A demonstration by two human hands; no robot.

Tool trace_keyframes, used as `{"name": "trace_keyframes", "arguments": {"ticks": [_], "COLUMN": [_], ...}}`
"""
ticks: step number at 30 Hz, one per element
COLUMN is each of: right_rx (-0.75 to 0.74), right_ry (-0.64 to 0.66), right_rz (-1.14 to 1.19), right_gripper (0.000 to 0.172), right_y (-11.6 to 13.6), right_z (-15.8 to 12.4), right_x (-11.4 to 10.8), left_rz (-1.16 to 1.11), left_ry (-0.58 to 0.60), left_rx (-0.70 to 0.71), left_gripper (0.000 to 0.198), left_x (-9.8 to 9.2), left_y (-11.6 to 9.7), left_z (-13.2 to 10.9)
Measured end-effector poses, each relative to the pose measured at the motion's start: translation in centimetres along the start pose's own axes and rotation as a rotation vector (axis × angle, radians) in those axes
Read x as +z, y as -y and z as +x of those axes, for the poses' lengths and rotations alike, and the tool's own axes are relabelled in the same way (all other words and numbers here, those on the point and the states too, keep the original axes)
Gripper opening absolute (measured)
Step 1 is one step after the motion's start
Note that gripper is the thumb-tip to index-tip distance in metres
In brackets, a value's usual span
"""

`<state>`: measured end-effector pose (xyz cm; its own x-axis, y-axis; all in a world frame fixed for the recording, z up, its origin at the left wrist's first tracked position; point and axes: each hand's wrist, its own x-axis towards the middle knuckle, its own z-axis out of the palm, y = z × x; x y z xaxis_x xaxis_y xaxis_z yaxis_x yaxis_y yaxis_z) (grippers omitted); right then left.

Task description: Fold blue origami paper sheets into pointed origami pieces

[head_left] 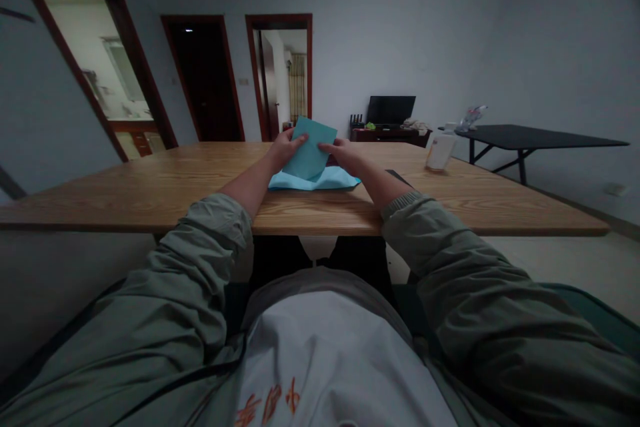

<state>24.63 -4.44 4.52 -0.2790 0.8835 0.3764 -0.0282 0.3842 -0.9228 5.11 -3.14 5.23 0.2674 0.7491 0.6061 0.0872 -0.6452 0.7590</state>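
Note:
A teal sheet (309, 150) of paper or thin cloth stands tilted up above the wooden table (150, 197). My left hand (286, 150) pinches its left edge, and my right hand (340, 155) holds its lower right side. Beneath it, a paler blue sheet (315, 181) lies flat on the table, partly covered by the raised one. I cannot tell whether the two sheets are joined. Both hands stay close together above the pale sheet.
A white cup or carton (440, 151) stands on the table to the right, and a thin dark flat object (399, 177) lies near the table's right side. A black table (530, 137) stands beyond, with a dark cabinet and monitor (390, 113) against the back wall.

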Motion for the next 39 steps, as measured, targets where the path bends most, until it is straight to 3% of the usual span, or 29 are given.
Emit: {"name": "trace_keyframes", "arguments": {"ticks": [7,12,16,21,24,28,39], "right_rx": [-0.187,-0.362,-0.318,-0.256,-0.261,-0.240,-0.273], "right_ry": [-0.190,-0.213,-0.145,-0.013,0.023,-0.009,-0.041], "right_rz": [-0.372,-0.595,-0.545,-0.363,-0.296,-0.289,-0.377], "right_gripper": [0.020,0.025,0.030,0.043,0.056,0.067,0.051], "right_y": [-0.2,-0.7,-0.4,0.2,0.2,0.1,-0.1], "right_z": [0.4,0.8,0.3,-0.5,-0.5,-0.5,-0.3], "right_x": [-0.2,-0.7,-0.2,0.2,0.2,0.6,1.0], "left_rz": [0.385,0.548,0.527,0.391,0.305,0.227,0.256], "left_ry": [-0.116,-0.089,0.017,0.197,0.220,0.226,0.260], "left_rx": [0.219,0.233,0.142,0.138,0.144,0.122,0.232], "left_gripper": [0.066,0.043,0.063,0.089,0.098,0.100,0.081], "left_x": [-0.1,-0.2,0.2,0.9,1.1,1.1,0.9], "left_y": [1.2,1.1,1.0,0.5,0.3,0.7,0.7], "left_z": [0.6,0.6,0.3,-0.4,-0.7,-0.7,-0.5]}}
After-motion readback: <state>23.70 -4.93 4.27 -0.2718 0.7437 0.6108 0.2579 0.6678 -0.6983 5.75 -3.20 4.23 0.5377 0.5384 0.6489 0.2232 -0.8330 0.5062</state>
